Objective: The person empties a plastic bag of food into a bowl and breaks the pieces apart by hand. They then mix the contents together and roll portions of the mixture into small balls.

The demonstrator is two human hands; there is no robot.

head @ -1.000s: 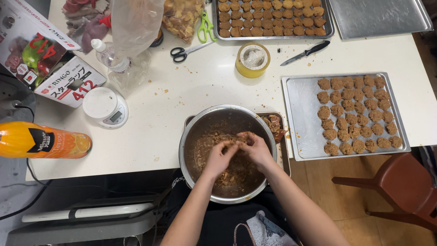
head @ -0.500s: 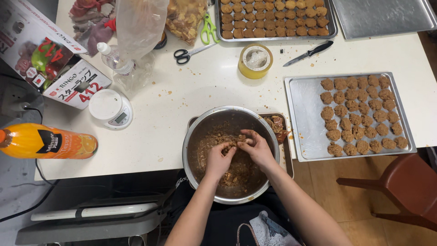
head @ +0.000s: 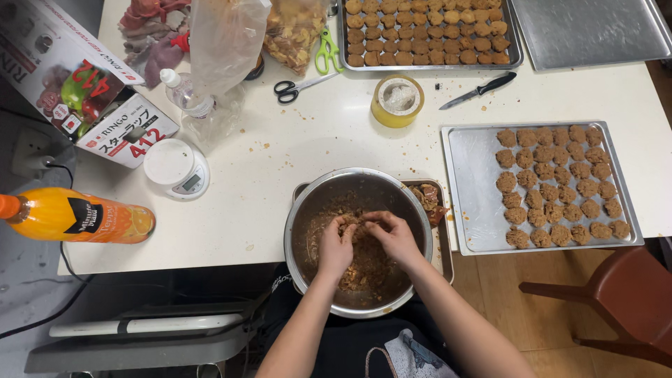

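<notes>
While both hands work in the bowl:
Left hand (head: pixel 336 246): pinching mix (head: pixel 364 269).
Right hand (head: pixel 392 234): pinching the same lump.
Bowl (head: pixel 311 210): table's front edge, mix remaining.
Near tray (head: pixel 469 182): about two-thirds filled.
Far tray (head: pixel 518 56): full.

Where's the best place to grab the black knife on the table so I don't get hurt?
Grab the knife by its black handle, the upper-right end, probably coming from the empty tray's side. The silver blade points down-left toward the tape roll, so stay off that end.

One head-worn camera looks steeply down, fairly near, onto the white table (head: pixel 315 154).
</notes>
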